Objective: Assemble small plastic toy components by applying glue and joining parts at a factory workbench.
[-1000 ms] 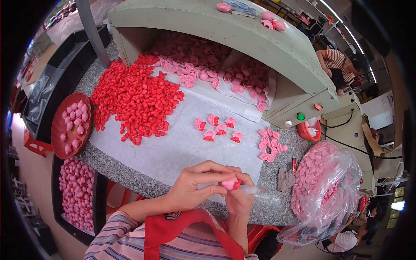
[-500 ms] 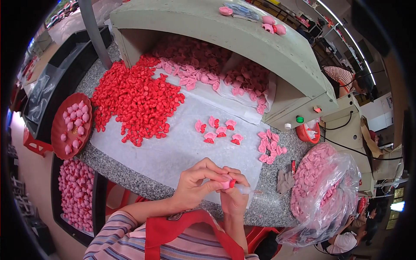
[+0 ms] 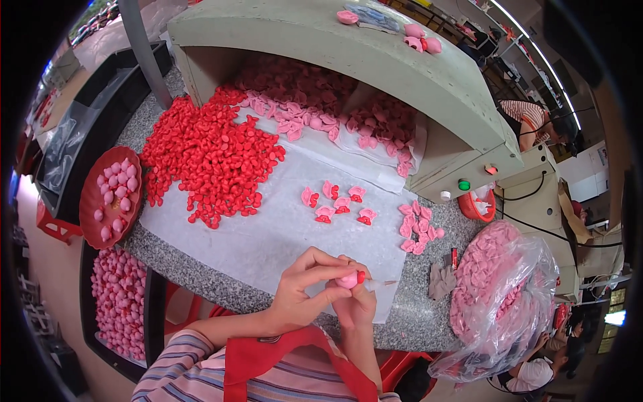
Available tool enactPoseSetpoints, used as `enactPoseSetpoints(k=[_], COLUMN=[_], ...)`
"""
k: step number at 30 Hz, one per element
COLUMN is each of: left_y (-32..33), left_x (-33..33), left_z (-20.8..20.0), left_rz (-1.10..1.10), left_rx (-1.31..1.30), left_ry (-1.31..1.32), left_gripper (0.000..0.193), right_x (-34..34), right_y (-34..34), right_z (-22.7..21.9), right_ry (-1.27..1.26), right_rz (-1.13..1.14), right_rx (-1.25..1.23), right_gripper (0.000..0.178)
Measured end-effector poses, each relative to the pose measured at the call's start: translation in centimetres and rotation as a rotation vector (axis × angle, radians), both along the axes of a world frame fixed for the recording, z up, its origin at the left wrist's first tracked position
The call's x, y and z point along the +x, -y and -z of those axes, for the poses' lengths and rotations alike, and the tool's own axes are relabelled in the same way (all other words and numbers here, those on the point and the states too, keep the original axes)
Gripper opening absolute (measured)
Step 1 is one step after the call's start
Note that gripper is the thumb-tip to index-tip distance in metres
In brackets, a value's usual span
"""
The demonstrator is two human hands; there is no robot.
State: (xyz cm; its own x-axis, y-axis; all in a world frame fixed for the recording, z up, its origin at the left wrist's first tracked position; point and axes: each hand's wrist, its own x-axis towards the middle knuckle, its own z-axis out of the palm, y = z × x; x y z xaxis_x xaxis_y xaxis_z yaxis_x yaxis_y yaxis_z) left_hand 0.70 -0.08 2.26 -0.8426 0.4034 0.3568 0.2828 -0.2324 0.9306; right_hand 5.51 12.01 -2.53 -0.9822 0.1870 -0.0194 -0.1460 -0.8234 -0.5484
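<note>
My left hand (image 3: 303, 289) is closed, pinching a small rounded pink piece (image 3: 346, 281) between thumb and fingertips. A red part (image 3: 361, 276) sits against its right side. My right hand (image 3: 356, 307) is curled right beside it, its fingertips behind the pink piece. From this hand a translucent thin-tipped bottle (image 3: 380, 285) points right; its body is mostly hidden by the fingers. Beyond my hands, several pink pieces with red parts (image 3: 341, 204) lie on the white sheet (image 3: 268, 231). Loose pink pieces (image 3: 416, 226) form a cluster to their right.
A heap of red parts (image 3: 207, 157) covers the sheet's left side. Behind stands a grey-green cabinet (image 3: 328, 37) with pink pieces inside. A red dish (image 3: 89, 204) and black bin (image 3: 155, 315) are at left, a plastic bag of pink pieces (image 3: 495, 288) at right.
The pink piece has turned slightly in my left fingers, so more of its rounded side shows. The bottle in my right hand has shifted, and less of its body is visible.
</note>
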Motion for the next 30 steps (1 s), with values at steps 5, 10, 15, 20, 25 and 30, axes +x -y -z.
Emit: enactPoseSetpoints(k=[5, 10, 15, 20, 25, 30], left_y=[0.2, 0.2, 0.1, 0.1, 0.2, 0.0], left_x=[-0.4, -1.4, -0.7, -0.7, -0.6, -0.6], left_z=[0.5, 2.0, 3.8, 3.5, 2.8, 3.0], left_rz=[0.133, 0.386, 0.528, 0.563, 0.560, 0.547], left_rx=[0.180, 0.612, 0.827, 0.810, 0.792, 0.816], left_ry=[0.404, 1.235, 1.414, 1.418, 1.372, 1.310], left_gripper=[0.024, 0.033, 0.032, 0.029, 0.025, 0.024], right_x=[-0.1, 0.0, -0.1, 0.0, -0.2, -0.4], right_y=[-0.1, 1.0, 1.9, 1.9, 1.5, 1.5], right_z=[-1.9, -5.2, -6.8, -6.6, -6.4, -6.2], right_ry=[0.043, 0.280, 0.253, 0.266, 0.182, 0.193], right_rz=[0.052, 0.322, 0.460, 0.453, 0.409, 0.404], right_rx=[0.169, 0.842, 1.206, 1.146, 1.068, 1.037], right_gripper=[0.037, 0.035, 0.024, 0.018, 0.014, 0.010])
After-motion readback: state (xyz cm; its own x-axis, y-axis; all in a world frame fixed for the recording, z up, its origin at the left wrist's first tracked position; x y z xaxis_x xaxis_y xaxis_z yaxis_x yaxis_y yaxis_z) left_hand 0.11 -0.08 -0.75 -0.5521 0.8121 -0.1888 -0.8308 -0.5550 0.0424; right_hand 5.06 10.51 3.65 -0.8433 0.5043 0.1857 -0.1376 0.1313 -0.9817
